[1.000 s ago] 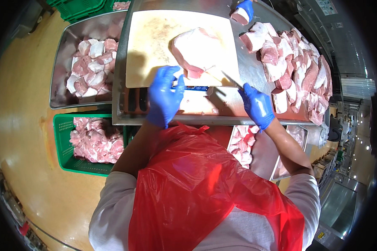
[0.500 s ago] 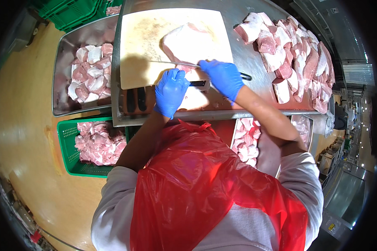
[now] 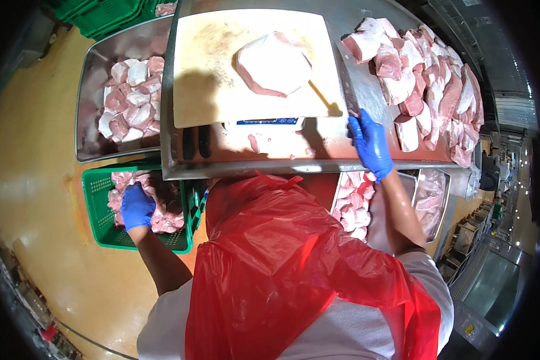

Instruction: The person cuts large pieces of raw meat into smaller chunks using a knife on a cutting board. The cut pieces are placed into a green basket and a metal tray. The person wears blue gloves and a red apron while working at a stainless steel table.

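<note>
Table (image 3: 372, 93): bare metal, smooth, dull sheen, wet-looking in places. Cutting board (image 3: 201, 57): pale, plastic-looking, matt, stained surface. Bin (image 3: 93, 90): grey metal, satin walls. Crate (image 3: 98, 227): green moulded plastic, perforated, low shine. Meat scraps (image 3: 165, 221) inside: moist gloss, uneven. Gloves (image 3: 373, 144): thin, blue, rubbery-looking, smooth, lightly shiny. Apron (image 3: 264, 258): red plastic film, crinkled, very glossy. Sleeves (image 3: 165, 324): matt cloth, soft folds. Floor (image 3: 42, 180): smooth, glossy.

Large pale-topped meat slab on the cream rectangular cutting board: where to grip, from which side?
I'd grip the large pale-topped meat slab by its near-left edge, coming in from the left and low. It lies flat with a broad, smooth top, offering little to pinch; the reddish side shows there, and the cream rectangular cutting board is bare alongside, likely leaving finger room.
</note>
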The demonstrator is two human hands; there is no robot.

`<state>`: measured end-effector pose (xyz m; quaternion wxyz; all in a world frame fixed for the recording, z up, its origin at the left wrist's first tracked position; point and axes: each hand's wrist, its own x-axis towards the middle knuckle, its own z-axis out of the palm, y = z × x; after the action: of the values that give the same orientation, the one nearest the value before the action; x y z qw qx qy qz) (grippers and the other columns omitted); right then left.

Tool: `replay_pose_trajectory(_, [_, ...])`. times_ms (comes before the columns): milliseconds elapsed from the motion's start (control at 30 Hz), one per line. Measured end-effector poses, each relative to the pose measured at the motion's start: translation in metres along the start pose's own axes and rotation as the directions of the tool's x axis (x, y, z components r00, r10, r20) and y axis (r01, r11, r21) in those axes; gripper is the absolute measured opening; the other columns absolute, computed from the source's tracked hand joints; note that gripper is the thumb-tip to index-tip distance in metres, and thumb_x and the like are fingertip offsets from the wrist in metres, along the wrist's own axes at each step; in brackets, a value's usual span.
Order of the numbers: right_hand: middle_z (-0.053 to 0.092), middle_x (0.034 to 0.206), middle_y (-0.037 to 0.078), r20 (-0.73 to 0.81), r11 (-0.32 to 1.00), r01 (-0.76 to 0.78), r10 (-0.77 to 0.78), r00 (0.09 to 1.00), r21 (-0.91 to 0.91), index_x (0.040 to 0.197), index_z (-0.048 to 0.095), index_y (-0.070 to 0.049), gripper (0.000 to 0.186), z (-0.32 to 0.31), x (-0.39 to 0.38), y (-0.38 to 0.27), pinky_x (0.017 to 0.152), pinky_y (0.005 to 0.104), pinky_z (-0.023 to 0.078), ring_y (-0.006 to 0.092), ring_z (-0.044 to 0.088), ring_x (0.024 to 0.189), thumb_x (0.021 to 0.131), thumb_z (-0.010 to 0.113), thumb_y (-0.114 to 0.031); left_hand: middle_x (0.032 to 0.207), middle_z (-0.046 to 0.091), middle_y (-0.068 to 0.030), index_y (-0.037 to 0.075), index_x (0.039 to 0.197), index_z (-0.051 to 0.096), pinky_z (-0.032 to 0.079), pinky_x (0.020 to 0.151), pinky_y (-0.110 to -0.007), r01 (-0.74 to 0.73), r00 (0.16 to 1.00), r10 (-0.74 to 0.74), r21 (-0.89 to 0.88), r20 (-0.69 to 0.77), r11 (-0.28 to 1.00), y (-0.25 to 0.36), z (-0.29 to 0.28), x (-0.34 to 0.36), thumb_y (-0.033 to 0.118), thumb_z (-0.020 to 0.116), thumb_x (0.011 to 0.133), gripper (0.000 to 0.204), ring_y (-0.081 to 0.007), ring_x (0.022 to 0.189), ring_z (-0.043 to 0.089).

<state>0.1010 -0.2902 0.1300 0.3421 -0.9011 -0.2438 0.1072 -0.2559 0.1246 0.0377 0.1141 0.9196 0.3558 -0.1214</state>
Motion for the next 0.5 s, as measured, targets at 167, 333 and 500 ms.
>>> replay_pose_trajectory(167, [0.065,0.077,0.009,-0.123,0.935,0.012,0.034,0.992,0.354,0.103,0.061,0.004,0.029,0.063,0.040,-0.034,0.065,0.0323,0.053,0.0129,0.063,0.071,0.103,0.057,-0.025,0.114,0.071,-0.0156,0.004,0.126,0.065,0.054,0.088,-0.037,-0.380,0.910,0.124,-0.678,-0.395,0.629,0.113,-0.074,0.059,0.013,0.060,0.098,0.029,-0.0252,0.101,0.069])
replay_pose_trajectory(333, [0.068,0.083,0.009,-0.147,0.803,-0.018,0.131,0.980,0.596,0.099,0.065,0.004,0.032,0.090,0.081,-0.049,0.071,0.0302,0.050,0.0135,0.063,0.077,0.104,0.055,-0.026,0.120,0.068,-0.0142,-0.003,0.120,0.066,0.051,0.096,-0.030,-0.914,0.353,0.487,-0.185,-0.799,0.360,0.214,-0.061,0.178,0.009,0.062,0.097,0.027,-0.0192,0.107,0.065])
replay_pose_trajectory(500, [0.070,0.084,0.012,-0.183,0.852,0.066,0.035,0.982,0.519,0.100,0.064,0.004,0.034,0.089,0.102,-0.048,0.075,0.0335,0.050,0.0171,0.063,0.079,0.104,0.053,-0.028,0.108,0.068,-0.0168,-0.001,0.105,0.068,0.057,0.077,-0.033,-0.783,0.613,0.407,-0.590,-0.677,0.198,0.254,-0.040,0.198,0.002,0.066,0.091,0.014,-0.0292,0.094,0.068])
